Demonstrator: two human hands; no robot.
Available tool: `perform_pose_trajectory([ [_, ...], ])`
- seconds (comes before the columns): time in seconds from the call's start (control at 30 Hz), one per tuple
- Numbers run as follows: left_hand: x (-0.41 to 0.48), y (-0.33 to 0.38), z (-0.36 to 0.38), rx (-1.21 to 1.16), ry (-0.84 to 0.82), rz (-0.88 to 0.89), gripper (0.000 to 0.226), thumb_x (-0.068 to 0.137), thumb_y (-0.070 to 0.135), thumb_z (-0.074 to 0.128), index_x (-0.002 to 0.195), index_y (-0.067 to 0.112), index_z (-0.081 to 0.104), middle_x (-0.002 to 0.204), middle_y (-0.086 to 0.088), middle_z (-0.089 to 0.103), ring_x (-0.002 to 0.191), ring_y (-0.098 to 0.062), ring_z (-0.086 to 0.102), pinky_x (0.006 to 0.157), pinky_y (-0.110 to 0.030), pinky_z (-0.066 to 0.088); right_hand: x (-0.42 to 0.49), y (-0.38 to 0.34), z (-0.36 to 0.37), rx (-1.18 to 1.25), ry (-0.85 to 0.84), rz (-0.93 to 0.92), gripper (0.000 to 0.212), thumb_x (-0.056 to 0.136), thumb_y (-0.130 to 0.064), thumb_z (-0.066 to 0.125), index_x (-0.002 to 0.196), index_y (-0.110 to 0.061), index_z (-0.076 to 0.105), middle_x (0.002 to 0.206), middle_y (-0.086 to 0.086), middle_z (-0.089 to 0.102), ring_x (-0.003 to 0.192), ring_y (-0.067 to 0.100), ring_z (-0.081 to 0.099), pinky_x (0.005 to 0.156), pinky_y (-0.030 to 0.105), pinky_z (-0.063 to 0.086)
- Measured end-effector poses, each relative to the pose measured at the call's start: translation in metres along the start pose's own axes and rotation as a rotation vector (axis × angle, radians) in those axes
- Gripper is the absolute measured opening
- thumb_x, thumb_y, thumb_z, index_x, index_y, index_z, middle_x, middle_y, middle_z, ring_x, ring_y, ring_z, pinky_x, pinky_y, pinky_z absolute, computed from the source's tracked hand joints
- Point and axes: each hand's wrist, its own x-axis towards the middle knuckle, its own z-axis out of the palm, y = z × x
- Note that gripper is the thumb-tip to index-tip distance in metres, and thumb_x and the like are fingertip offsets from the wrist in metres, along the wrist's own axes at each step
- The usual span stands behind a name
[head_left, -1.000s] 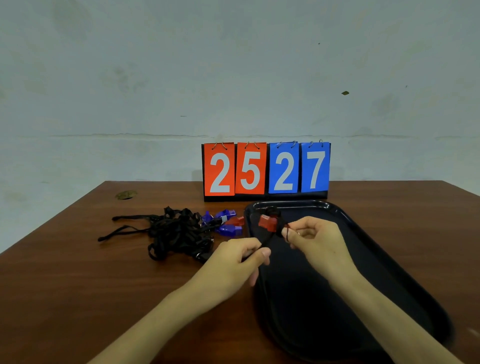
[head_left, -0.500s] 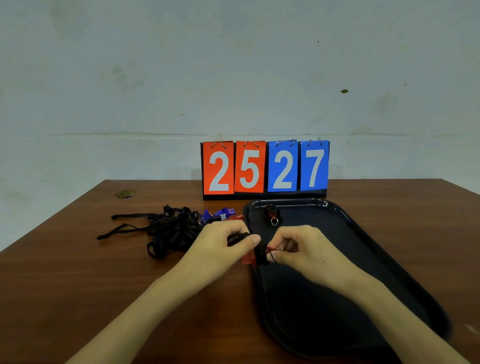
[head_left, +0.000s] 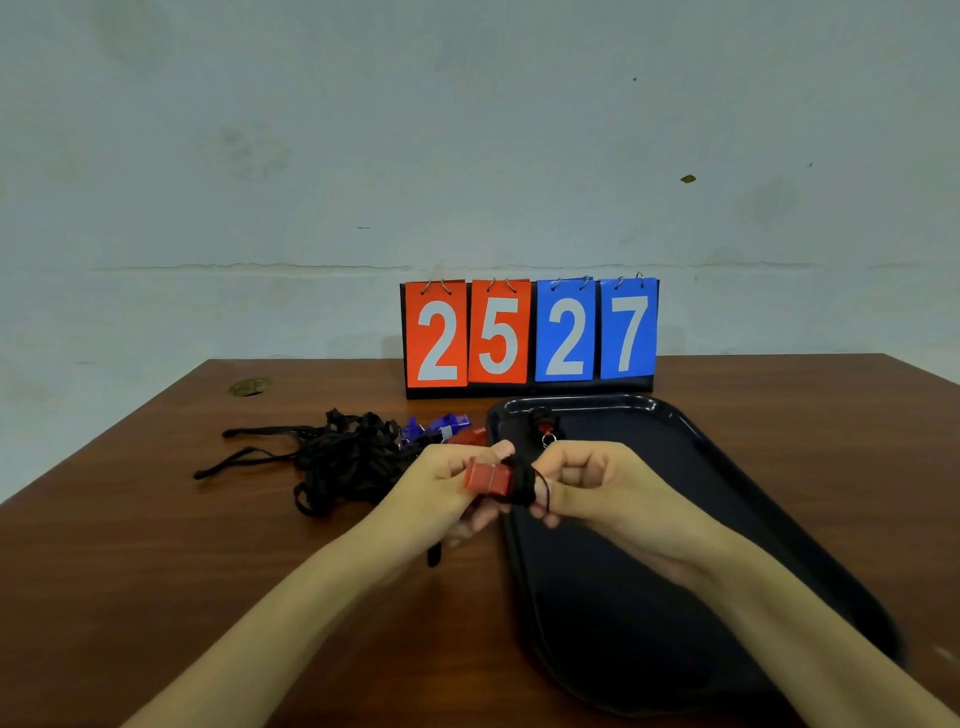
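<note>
A red whistle (head_left: 485, 478) is held in my left hand (head_left: 436, 493), fingers curled round it, just above the table by the tray's left rim. Black cord (head_left: 521, 486) is wound round the whistle's right end. My right hand (head_left: 592, 483) pinches that cord, with a thin loop over one finger. One loose end of the cord (head_left: 434, 557) hangs below my left hand. Another red whistle, wrapped in its cord (head_left: 543, 423), lies in the far left corner of the black tray (head_left: 727, 467).
A tangled pile of black lanyards (head_left: 343, 457) lies on the brown table left of my hands, with blue whistles (head_left: 447, 422) and a red one (head_left: 467, 436) at its right edge. A flip scoreboard reading 25 27 (head_left: 530, 338) stands behind the tray.
A second ago my right hand held the wrapped whistle over the tray's far corner; it now lies there. Both hands came back toward me and now hold another red whistle with its cord.
</note>
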Motion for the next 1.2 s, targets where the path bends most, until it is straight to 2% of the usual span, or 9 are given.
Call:
perform_pose_trajectory([
  [0.23,-0.002,-0.005,0.007,0.071,0.058,0.069,0.030,0.099,0.023,0.039,0.085,0.007,0.060,0.046,-0.001,0.046,0.034,-0.005,0.037,0.040,-0.012,0.033,0.003,0.005,-0.005,0.163,0.246,0.026,0.012,0.085,-0.007,0.059,0.081,-0.014,0.068,0.071,0.000,0.066,0.066,0.008,0.059,0.069,0.023,0.049],
  [0.33,-0.001,-0.010,0.011,0.201,0.080,0.068,0.016,0.097,0.027,0.043,0.096,0.016,0.054,0.046,0.005,0.049,0.038,-0.002,0.042,0.048,-0.010,0.037,0.005,0.008,-0.005,0.147,0.371,0.060,0.012,0.087,-0.007,0.059,0.085,-0.014,0.068,0.072,-0.001,0.068,0.068,0.008,0.060,0.071,0.025,0.050],
  [0.5,-0.004,-0.014,0.015,0.348,0.086,0.096,0.017,0.095,0.028,0.049,0.084,0.017,0.054,0.050,0.006,0.054,0.049,-0.004,0.049,0.066,-0.030,0.051,0.010,0.014,-0.003,-0.122,0.563,0.089,0.004,0.085,-0.013,0.064,0.087,-0.015,0.067,0.074,-0.001,0.069,0.064,0.003,0.061,0.060,0.014,0.047],
  [0.6,-0.006,-0.017,0.016,0.445,0.137,0.155,0.017,0.091,0.033,0.053,0.082,0.020,0.060,0.061,0.003,0.059,0.060,-0.008,0.057,0.077,-0.035,0.051,0.010,0.019,-0.005,-0.321,0.602,0.073,0.002,0.083,-0.017,0.067,0.084,-0.018,0.066,0.077,-0.002,0.067,0.071,0.006,0.061,0.066,0.018,0.047],
  [0.7,-0.006,-0.017,0.013,0.622,0.234,0.277,0.020,0.089,0.039,0.055,0.090,0.023,0.067,0.079,0.008,0.066,0.077,-0.005,0.060,0.077,-0.033,0.051,0.009,0.022,-0.004,-0.526,0.563,0.026,0.006,0.082,-0.018,0.068,0.080,-0.022,0.064,0.074,-0.009,0.062,0.071,0.005,0.058,0.067,0.018,0.045],
  [0.83,-0.005,-0.016,0.006,0.716,0.334,0.383,0.021,0.084,0.039,0.059,0.093,0.024,0.071,0.086,0.011,0.067,0.081,-0.004,0.062,0.072,-0.030,0.053,0.008,0.025,0.000,-0.698,0.416,0.003,0.007,0.083,-0.020,0.068,0.082,-0.026,0.063,0.074,-0.011,0.062,0.071,0.001,0.058,0.067,0.015,0.044],
  [0.97,-0.005,-0.010,0.003,0.552,0.319,0.320,0.005,0.080,0.026,0.070,0.084,0.029,0.071,0.078,0.015,0.067,0.079,-0.002,0.061,0.073,-0.020,0.050,0.007,0.024,0.003,-0.720,0.274,-0.008,0.006,0.084,-0.023,0.066,0.082,-0.029,0.064,0.076,-0.013,0.064,0.073,-0.003,0.058,0.066,0.014,0.044],
  [1.07,-0.003,-0.006,0.001,0.393,0.308,0.211,0.010,0.079,0.024,0.071,0.076,0.033,0.070,0.074,0.015,0.067,0.076,-0.001,0.060,0.071,-0.015,0.048,0.007,0.022,0.002,-0.658,0.205,-0.020,0.013,0.084,-0.022,0.067,0.077,-0.032,0.063,0.072,-0.013,0.063,0.071,-0.002,0.058,0.065,0.015,0.044],
  [1.2,0.000,-0.005,-0.007,0.231,0.225,0.052,0.010,0.084,0.025,0.065,0.078,0.027,0.072,0.078,0.007,0.071,0.079,-0.002,0.065,0.073,-0.014,0.050,0.007,0.018,0.000,-0.508,0.106,-0.004,0.005,0.083,-0.017,0.068,0.081,-0.022,0.066,0.073,-0.007,0.065,0.070,0.003,0.061,0.070,0.018,0.050],
])
